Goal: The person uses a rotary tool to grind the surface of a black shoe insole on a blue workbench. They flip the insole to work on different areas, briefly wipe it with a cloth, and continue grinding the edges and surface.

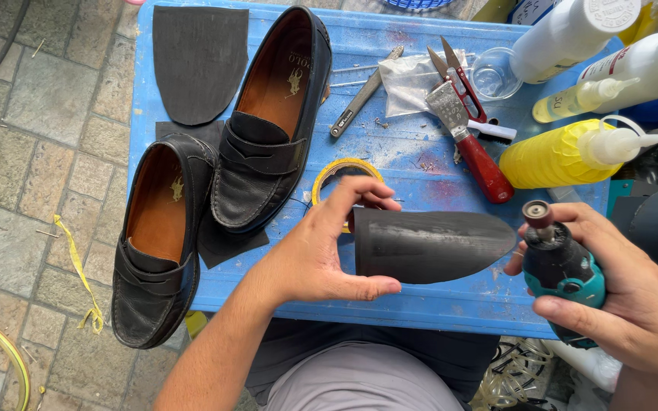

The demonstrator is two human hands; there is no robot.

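Head view: two loafers (pixel 215 175), two rubber soles (pixel 428 245).

Blue table (pixel 420 304), loafers (pixel 268 122), probably glue bottles (pixel 565 156)

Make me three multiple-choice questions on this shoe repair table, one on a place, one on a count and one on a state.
1. Where does the scraper with the red handle lie?
A. on the blue table
B. inside a shoe
C. on the paving

2. How many black loafers are in view?
A. one
B. two
C. four

3. What does the right hand hold?
A. scissors
B. nothing
C. a teal rotary tool

Answers: 1 A, the scraper rests on the blue table. 2 B, one loafer overhangs the edge beside another loafer. 3 C, the right hand grips the rotary tool, while the left hand holds a sole piece.
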